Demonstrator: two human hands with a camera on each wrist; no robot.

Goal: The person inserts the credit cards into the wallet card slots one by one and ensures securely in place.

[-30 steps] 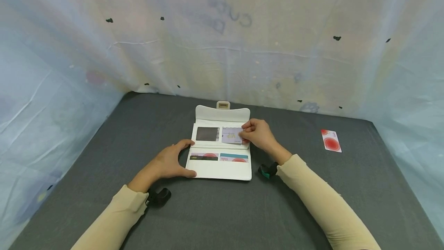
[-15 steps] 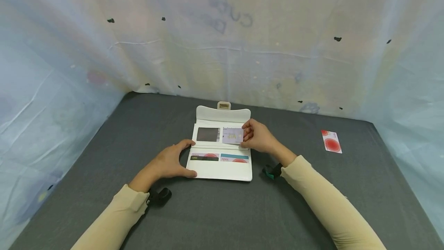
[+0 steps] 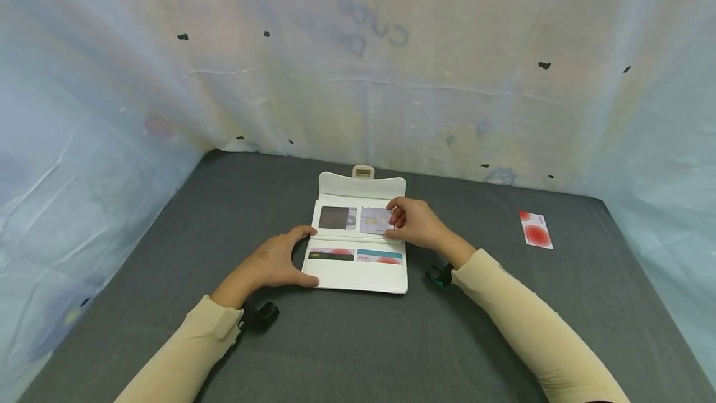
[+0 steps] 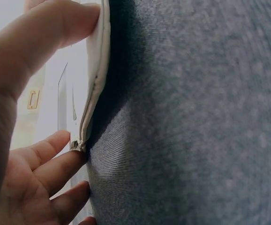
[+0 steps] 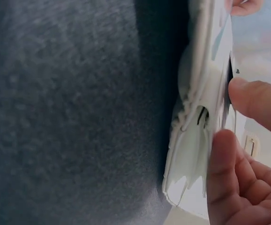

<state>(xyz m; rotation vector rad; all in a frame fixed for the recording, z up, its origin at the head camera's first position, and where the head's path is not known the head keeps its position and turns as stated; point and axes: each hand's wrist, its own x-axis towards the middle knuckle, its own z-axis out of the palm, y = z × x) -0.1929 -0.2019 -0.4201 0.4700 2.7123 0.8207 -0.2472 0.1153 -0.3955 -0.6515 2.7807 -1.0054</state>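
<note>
A white wallet (image 3: 358,275) lies unfolded on the grey tabletop, its clasp flap pointing away from me. My left hand (image 3: 274,261) spans its left side, thumb on the near corner and a fingertip by the fold; in the left wrist view, the thumb (image 4: 56,28) presses on the wallet's face. At the upper right window sits a lilac card (image 3: 373,221) with large lettering. My right hand (image 3: 419,224) holds this card's right end, thumb at the lower edge and index finger at the upper. The wrist view partly hides that contact.
A dark window (image 3: 334,217) fills the upper left panel. Two cards stick partly out of the lower slots: a black-fronted card (image 3: 331,255) and a blue-topped card (image 3: 379,256). A red and white card (image 3: 536,230) lies apart at the right. Pale sheeting (image 3: 358,98) hangs behind the table.
My right thumb has slid from the lilac card's face toward its lower edge, and the hand has shifted slightly. My left hand keeps its place on the wallet.
</note>
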